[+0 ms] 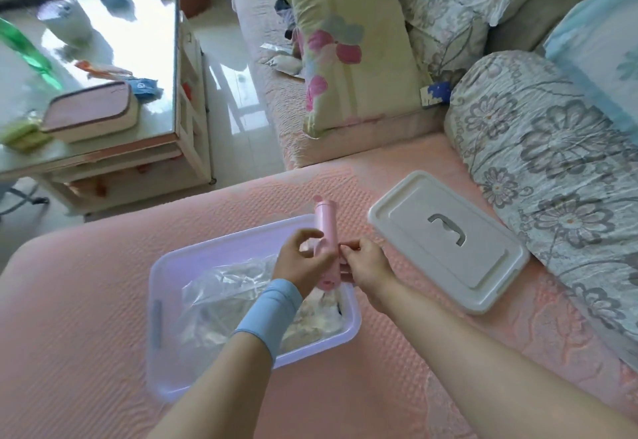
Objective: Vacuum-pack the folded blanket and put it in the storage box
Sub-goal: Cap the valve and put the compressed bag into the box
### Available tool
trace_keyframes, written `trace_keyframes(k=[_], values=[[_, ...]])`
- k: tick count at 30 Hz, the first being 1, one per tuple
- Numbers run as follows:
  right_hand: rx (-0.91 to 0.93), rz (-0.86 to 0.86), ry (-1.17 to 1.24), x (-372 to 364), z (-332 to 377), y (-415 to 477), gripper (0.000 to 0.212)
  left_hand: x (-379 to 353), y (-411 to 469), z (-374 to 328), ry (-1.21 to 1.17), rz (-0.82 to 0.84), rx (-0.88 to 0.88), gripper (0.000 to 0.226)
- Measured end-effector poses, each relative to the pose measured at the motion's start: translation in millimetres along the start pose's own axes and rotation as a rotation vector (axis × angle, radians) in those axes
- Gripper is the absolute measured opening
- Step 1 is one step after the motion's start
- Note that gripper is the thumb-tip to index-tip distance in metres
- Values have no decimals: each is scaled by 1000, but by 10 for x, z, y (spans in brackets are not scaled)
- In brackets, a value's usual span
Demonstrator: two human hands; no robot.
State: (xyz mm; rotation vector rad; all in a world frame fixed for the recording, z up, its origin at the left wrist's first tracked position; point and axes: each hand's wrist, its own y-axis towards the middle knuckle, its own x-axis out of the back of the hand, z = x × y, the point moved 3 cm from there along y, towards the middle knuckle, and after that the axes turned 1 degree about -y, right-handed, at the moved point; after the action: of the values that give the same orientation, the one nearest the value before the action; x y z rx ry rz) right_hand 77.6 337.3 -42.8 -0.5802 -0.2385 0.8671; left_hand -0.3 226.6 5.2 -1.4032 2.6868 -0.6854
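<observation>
At the far left stands a glass-topped worktop [152, 59] carrying a pink zipped pouch [91, 110] near its front corner, with green items beside it at the edge of view. Below it spreads a pink quilted cover [86, 300], and on this sits the lavender storage box [165, 335], open-topped.

Inside the box lies a clear vacuum bag [221, 297], crumpled and shiny, with the pale folded blanket [310, 328] showing through the plastic toward the box's right end.

The left hand [303, 259], with a light blue wristband [267, 314] on its wrist, is above the right half of the box. Its grip is closed: fingers and thumb curl round a pink handheld pump [326, 228], held nearly upright with its lower end down by the bag. Whether that end touches the bag cannot be told.

Just right of it, the right hand [366, 266] meets the pump's side. Its grip is a tight pinch of thumb and forefinger against the pump body; the part it pinches is too small to make out.

Farther right, apart from the box, the white lid [448, 242] lies flat on the cover, its recessed handle facing up. Beyond it rests a grey floral bolster [552, 169].
</observation>
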Motion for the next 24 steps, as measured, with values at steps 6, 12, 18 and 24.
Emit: trace_keyframes(k=[6, 12, 18, 24], values=[[-4, 32, -330, -701, -393, -127, 10, 675, -200, 596, 239, -33, 107, 73], [-94, 23, -448, -828, -716, -53, 28, 1096, -221, 1092, 666, -15, 245, 80], [-138, 85, -338, -821, -828, -42, 56, 1126, -185, 1257, 804, 95, 267, 78], [101, -46, -407, -524, -552, -29, 31, 797, -124, 839, 795, -44, 6, 44]])
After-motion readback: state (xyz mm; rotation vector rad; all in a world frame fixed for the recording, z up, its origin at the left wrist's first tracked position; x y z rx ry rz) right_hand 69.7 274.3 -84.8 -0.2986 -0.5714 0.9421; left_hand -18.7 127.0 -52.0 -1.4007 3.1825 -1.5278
